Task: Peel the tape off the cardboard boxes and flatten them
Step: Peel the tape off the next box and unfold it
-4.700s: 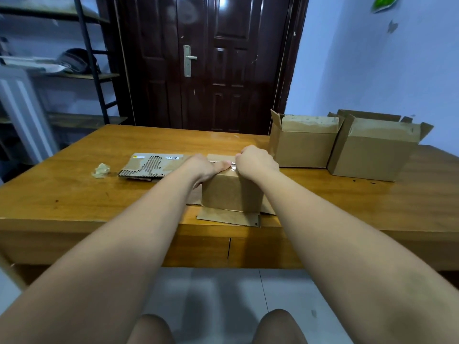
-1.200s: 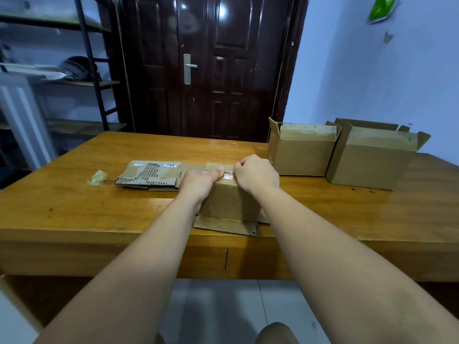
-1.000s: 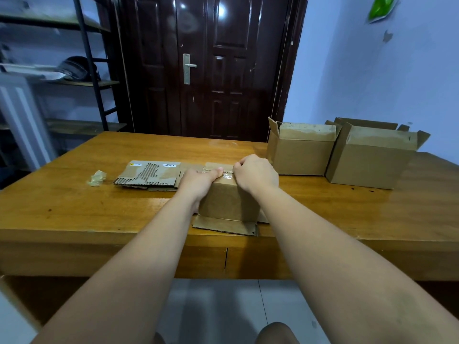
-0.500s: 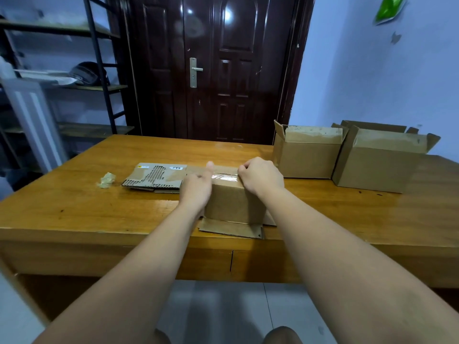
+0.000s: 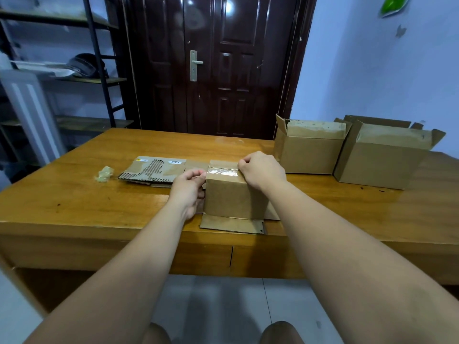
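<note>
A small cardboard box (image 5: pixel 233 199) stands upside down near the table's front edge, its flaps splayed flat on the wood. Clear tape (image 5: pixel 221 172) runs across its top. My left hand (image 5: pixel 189 189) is at the box's left top corner, thumb and fingers pinching the tape's end. My right hand (image 5: pixel 263 171) rests curled on the right of the top, fingers on the tape there. A flattened cardboard box (image 5: pixel 159 170) lies left of it. Two more open boxes, one (image 5: pixel 308 155) beside the other (image 5: pixel 377 165), stand at the back right.
A crumpled wad of tape (image 5: pixel 104 173) lies left of the flattened cardboard. The wooden table (image 5: pixel 74 202) reaches to a dark door behind. A metal shelf rack (image 5: pixel 94 60) stands at the back left. My knees show below the table's front edge.
My left hand has slid off the top of the box to its left top corner and now pinches the tape end there. My right hand has stayed on the right of the top.
</note>
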Action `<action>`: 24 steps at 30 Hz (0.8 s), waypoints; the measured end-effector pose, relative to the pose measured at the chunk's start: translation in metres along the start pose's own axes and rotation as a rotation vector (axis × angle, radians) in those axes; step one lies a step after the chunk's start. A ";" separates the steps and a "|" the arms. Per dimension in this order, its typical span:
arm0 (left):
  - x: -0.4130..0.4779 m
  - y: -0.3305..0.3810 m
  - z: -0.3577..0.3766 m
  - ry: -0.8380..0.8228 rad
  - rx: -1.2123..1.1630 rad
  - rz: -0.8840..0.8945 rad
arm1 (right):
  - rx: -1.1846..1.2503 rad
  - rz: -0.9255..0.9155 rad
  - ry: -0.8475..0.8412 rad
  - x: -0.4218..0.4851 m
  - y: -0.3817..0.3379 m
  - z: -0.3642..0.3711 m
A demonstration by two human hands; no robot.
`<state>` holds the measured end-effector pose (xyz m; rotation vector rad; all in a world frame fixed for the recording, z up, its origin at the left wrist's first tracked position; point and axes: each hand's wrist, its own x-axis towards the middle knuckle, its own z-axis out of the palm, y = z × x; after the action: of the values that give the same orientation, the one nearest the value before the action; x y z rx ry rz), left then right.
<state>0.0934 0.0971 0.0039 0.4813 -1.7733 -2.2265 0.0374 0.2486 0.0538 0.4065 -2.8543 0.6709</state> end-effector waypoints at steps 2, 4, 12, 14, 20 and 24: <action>0.003 -0.003 -0.002 -0.027 -0.011 -0.002 | 0.001 0.000 -0.002 0.000 0.000 0.000; 0.006 -0.006 -0.003 -0.029 0.015 -0.001 | 0.002 0.004 0.002 -0.001 0.000 -0.001; 0.007 -0.008 0.010 -0.016 0.117 0.041 | 0.007 -0.023 -0.007 -0.002 0.001 -0.002; 0.003 -0.010 0.010 -0.003 0.105 0.045 | 0.011 -0.028 -0.010 -0.003 0.001 -0.003; -0.004 -0.011 0.001 -0.056 0.028 0.076 | 0.021 -0.036 -0.021 -0.001 0.000 -0.001; -0.003 -0.009 -0.003 -0.035 0.042 0.150 | 0.032 -0.031 -0.030 0.000 0.000 -0.001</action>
<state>0.0979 0.0978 -0.0051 0.3090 -1.8131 -2.1115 0.0374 0.2490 0.0546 0.4688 -2.8625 0.7120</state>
